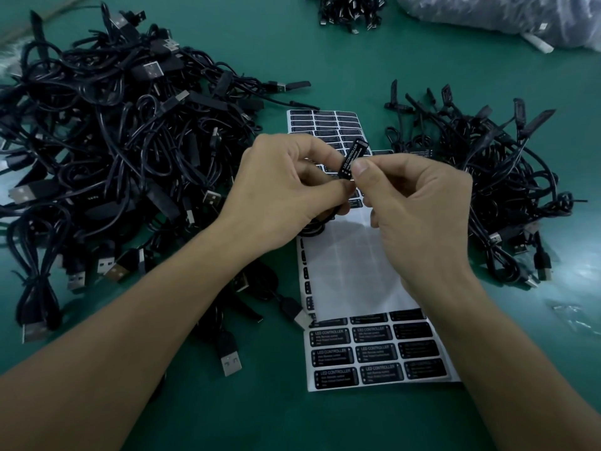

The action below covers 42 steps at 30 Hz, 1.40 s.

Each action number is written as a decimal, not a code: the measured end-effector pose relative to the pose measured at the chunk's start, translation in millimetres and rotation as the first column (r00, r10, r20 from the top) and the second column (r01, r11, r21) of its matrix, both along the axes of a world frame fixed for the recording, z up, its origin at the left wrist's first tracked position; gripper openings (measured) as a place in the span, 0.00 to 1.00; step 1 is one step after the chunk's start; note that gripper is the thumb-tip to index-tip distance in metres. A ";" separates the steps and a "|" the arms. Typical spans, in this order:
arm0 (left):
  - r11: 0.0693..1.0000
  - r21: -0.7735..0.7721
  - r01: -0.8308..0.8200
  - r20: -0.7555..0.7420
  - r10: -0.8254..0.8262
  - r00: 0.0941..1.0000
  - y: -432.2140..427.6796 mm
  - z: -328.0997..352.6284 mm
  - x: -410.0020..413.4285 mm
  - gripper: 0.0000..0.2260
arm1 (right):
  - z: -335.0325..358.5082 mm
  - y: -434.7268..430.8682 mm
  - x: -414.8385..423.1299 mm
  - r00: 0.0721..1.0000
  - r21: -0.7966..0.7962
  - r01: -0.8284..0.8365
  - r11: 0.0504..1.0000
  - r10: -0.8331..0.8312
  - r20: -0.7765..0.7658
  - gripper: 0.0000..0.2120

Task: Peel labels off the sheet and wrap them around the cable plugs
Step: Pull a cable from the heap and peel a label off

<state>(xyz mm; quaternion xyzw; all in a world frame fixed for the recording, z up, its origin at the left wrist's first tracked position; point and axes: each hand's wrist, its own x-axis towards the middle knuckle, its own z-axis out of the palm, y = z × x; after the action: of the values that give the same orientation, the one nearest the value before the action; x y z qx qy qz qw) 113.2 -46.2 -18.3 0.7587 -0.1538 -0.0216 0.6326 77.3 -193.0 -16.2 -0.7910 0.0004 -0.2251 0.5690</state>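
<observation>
Black plug (350, 156) in right hand (422, 206)

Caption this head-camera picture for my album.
The left hand and right hand pinch a labelled cable plug above the label sheet.

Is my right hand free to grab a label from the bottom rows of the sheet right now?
Probably not yet: the right hand and left hand both pinch the labelled plug. The bottom rows lie uncovered nearby, so nothing else blocks them.
</observation>
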 end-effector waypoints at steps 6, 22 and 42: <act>1.000 0.009 0.002 0.014 -0.003 1.000 0.3 0.5 -0.5 0.06 | 0.5 0.2 -0.4 1.000 -0.007 0.007 1.000 -0.007 -0.007 0.08; 0.999 0.036 -0.003 0.040 0.002 0.999 -0.1 1.5 -2.8 0.06 | 1.3 3.7 -1.7 0.998 0.011 0.046 0.999 -0.046 -0.031 0.08; 0.997 -0.076 0.018 -0.063 -0.023 0.998 -2.5 1.8 0.3 0.06 | 3.0 4.5 -0.3 0.998 0.036 0.055 0.998 -0.054 -0.022 0.09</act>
<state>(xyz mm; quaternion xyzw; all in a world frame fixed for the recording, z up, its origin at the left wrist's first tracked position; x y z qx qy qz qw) 113.6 -48.7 -16.5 0.7318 -0.1418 -0.0466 0.6650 77.0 -188.4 -13.2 -0.7824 0.0319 -0.2321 0.5770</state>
